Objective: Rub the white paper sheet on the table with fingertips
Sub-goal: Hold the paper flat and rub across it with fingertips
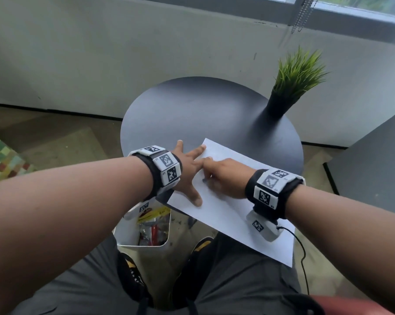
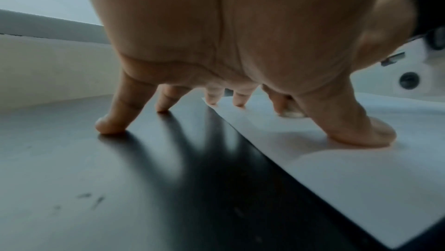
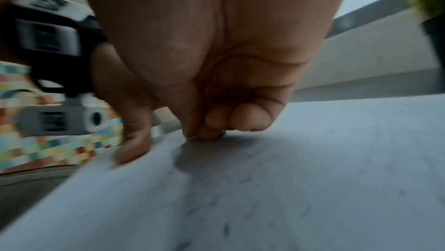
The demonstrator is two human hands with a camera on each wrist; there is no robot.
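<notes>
A white paper sheet (image 1: 226, 214) lies on the near right part of a round dark table (image 1: 192, 114), and its near corner hangs over the edge. My left hand (image 1: 192, 171) is spread flat. Its thumb (image 2: 375, 135) and two fingertips press on the sheet's left edge (image 2: 349, 179), while the outer two fingers stand on bare table (image 2: 96, 179). My right hand (image 1: 223, 176) sits just right of it with fingers curled. The thumb and index tips (image 3: 202, 135) are bunched together and touch the paper (image 3: 289, 179). I cannot see anything held between them.
A potted grass plant (image 1: 292, 87) stands at the table's far right. Below the table's near left edge is a white bin (image 1: 144, 226) of small items. A black cable (image 1: 302, 246) hangs from my right wrist. A grey cabinet (image 1: 373, 167) stands at the right.
</notes>
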